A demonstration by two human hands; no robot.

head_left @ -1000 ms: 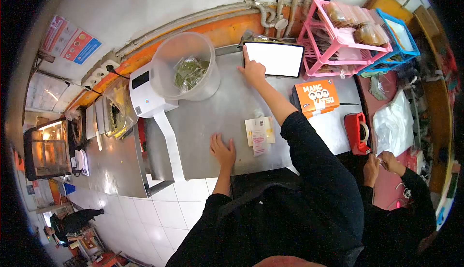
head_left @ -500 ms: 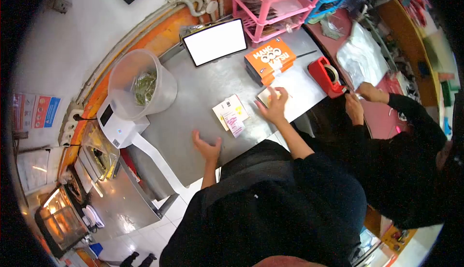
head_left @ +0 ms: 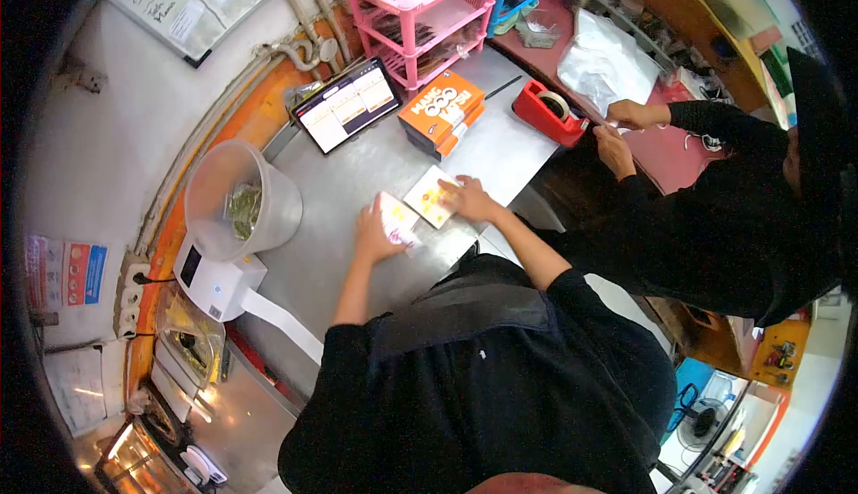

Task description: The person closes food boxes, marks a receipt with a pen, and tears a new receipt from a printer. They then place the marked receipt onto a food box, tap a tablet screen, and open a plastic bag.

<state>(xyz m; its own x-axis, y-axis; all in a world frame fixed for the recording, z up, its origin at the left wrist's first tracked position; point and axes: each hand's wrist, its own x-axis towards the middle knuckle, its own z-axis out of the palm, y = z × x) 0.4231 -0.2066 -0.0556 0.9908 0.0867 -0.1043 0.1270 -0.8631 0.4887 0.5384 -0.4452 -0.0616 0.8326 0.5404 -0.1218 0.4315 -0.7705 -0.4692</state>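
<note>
On the metal table, my left hand (head_left: 374, 233) curls round the left edge of a pale card stack (head_left: 396, 214) with a pink-printed slip on it. My right hand (head_left: 471, 199) rests on the right side of a second pale card (head_left: 431, 197) with yellow and orange marks, fingers bent over its edge. The two cards lie side by side, nearly touching. Behind them stand orange boxes (head_left: 441, 107) and a tablet (head_left: 347, 105) with a lit display.
A clear bucket (head_left: 288, 212) and a white printer (head_left: 214, 284) with a long paper strip stand left. A red tape dispenser (head_left: 547, 114), a pink rack (head_left: 413, 33) and a co-worker's hands (head_left: 617, 150) holding something pale are beyond, on the right.
Both hands have closed in on the cards. The right-hand card now lies beside the left stack, nearer the middle. The tablet's blank white screen now shows a layout, and the view has shifted.
</note>
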